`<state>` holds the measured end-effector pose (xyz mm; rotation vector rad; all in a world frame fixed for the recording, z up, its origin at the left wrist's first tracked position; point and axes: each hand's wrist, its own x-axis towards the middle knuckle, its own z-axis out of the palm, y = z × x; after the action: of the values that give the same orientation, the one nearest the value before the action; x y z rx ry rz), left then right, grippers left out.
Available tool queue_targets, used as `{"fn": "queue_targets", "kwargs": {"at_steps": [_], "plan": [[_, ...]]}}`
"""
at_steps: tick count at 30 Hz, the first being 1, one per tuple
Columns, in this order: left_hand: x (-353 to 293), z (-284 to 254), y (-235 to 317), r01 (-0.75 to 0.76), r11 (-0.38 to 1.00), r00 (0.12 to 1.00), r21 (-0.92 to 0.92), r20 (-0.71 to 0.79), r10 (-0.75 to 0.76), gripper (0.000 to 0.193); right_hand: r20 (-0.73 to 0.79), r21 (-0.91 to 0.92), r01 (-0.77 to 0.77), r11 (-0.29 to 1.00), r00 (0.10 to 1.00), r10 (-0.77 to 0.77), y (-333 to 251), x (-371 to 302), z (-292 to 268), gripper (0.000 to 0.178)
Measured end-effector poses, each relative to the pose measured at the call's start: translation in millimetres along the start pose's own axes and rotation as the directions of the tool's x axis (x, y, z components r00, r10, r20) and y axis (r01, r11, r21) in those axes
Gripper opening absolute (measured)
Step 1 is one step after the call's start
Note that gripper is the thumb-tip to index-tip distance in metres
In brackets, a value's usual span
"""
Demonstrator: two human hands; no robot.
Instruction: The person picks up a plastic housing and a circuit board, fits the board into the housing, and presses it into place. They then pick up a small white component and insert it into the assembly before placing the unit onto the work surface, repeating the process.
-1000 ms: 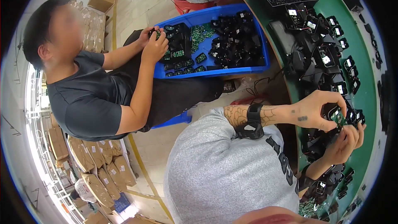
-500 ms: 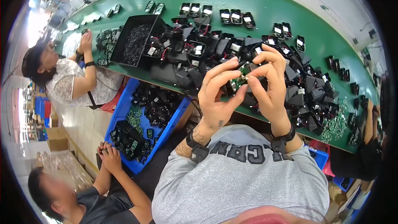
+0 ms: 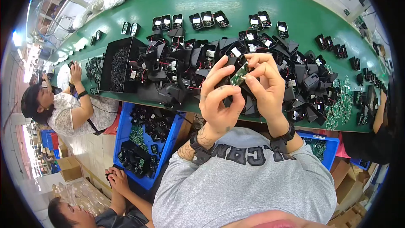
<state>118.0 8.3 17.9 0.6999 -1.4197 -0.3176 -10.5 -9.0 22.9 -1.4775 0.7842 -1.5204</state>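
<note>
A small green circuit board is held tilted between my two hands, above the heap on the table. My right hand pinches its right side with thumb and fingertips. My left hand is curled at its left and lower edges, the fingers bent and the thumb tip close to the board; the exact contact is partly hidden. Below and beyond my hands lies a heap of black plastic housings with red wires and white labels.
A black box of small dark parts stands left on the green table. Open black cases line the far side. Loose green boards lie right. Blue bins stand below the edge. Co-workers sit left and right.
The view has shifted, so the table sits differently in the picture. The board has tilted more steeply in my fingers. My left thumb has bent inward, and the left fingers have changed their position around the board.
</note>
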Motion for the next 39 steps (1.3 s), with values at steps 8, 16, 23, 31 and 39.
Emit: {"fn": "queue_targets", "kwargs": {"at_steps": [8, 16, 23, 31, 39], "plan": [[-0.3, 12.4, 1.4, -0.18, 0.969, 0.983, 0.167, 0.065, 0.172, 0.024, -0.078, -0.121, 0.166, 0.979, 0.981, -0.176, 1.9, -0.4, -6.5, 0.01], [1.1, 9.1, 3.5, -0.317, 0.906, 0.945, 0.28, 0.17, 0.278, 0.035, -0.041, 0.035, 0.064, 0.997, 0.997, -0.063, -0.3, 5.1, -8.0, 0.008], [0.7, 10.0, 6.9, -0.323, 0.899, 0.946, 0.296, 0.134, 0.296, 0.036, 0.106, 0.281, -0.131, 0.951, 0.989, 0.105, -5.7, 8.4, -18.4, 0.004], [0.8, 8.7, 14.4, -0.302, 0.922, 0.947, 0.243, 0.186, 0.261, 0.035, 0.167, 0.255, -0.228, 0.94, 0.968, 0.189, -14.3, 5.7, -29.6, 0.006], [-1.7, 17.7, 12.9, -0.194, 0.974, 0.976, 0.115, 0.117, 0.181, 0.028, 0.095, 0.164, -0.181, 0.97, 0.981, 0.167, -15.7, 5.2, -34.3, 0.013]]}}
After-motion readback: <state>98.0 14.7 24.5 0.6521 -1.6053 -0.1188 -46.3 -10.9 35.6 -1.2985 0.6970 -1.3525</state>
